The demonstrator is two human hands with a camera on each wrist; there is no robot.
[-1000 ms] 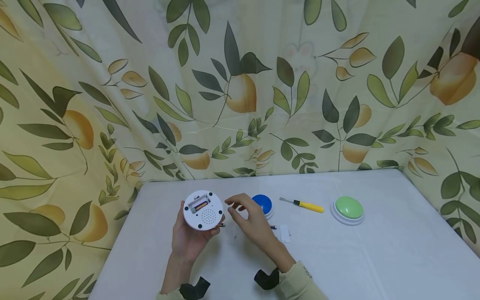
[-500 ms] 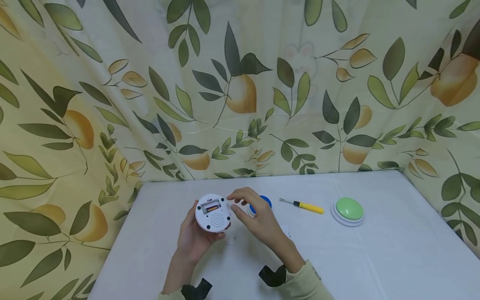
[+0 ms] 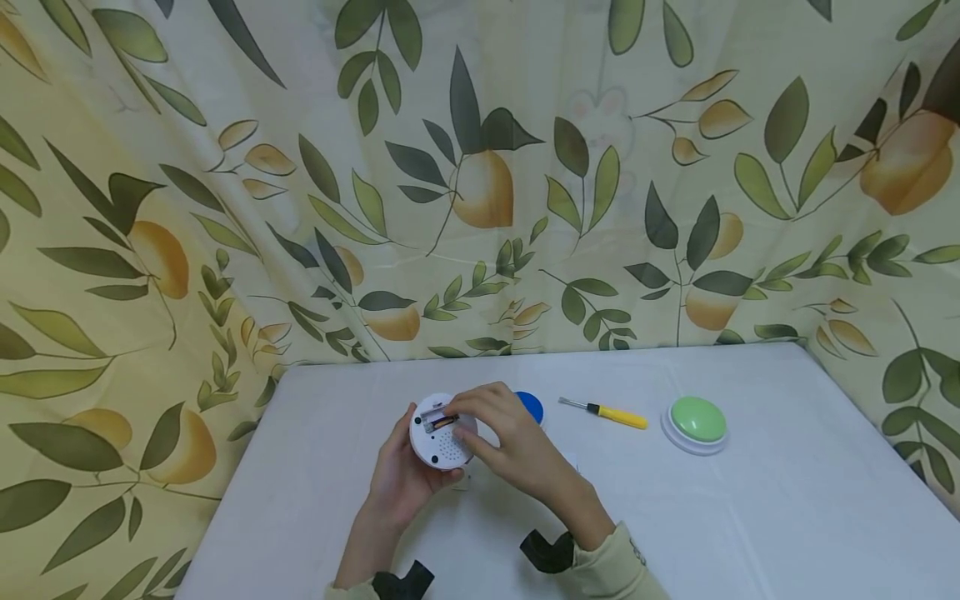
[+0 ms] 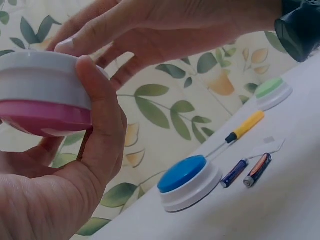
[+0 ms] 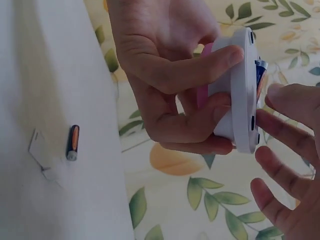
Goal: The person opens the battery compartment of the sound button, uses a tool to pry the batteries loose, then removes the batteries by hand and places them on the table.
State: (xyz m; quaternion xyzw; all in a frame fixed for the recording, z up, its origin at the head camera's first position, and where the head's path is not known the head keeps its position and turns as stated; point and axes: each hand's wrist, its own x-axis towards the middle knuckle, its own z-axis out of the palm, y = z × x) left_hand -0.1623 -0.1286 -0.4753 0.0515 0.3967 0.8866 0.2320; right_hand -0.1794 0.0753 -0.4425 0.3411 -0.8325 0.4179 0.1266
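Note:
My left hand (image 3: 405, 475) holds a round push button (image 3: 438, 450) with its underside turned up; the left wrist view shows its pink dome (image 4: 45, 117) pointing down. One AA-type battery (image 5: 261, 77) sits tilted in the open battery compartment, part of it standing proud of the base. My right hand (image 3: 517, 442) is over the compartment, with thumb and forefinger tips at the battery; a firm pinch cannot be made out. Two loose batteries lie on the table, one dark blue battery (image 4: 234, 173) beside another with an orange stripe (image 4: 257, 170).
A blue push button (image 3: 531, 406) is partly behind my right hand. Farther right lie a yellow-handled screwdriver (image 3: 618, 416) and a green push button (image 3: 697, 419). A small white cover (image 4: 270, 146) lies near the loose batteries. A leaf-patterned curtain (image 3: 480, 292) hangs behind the white table (image 3: 765, 500).
My left hand has carried the push button to the right. My right hand's fingertips, apart from it before, are now over the battery compartment, hiding part of the base.

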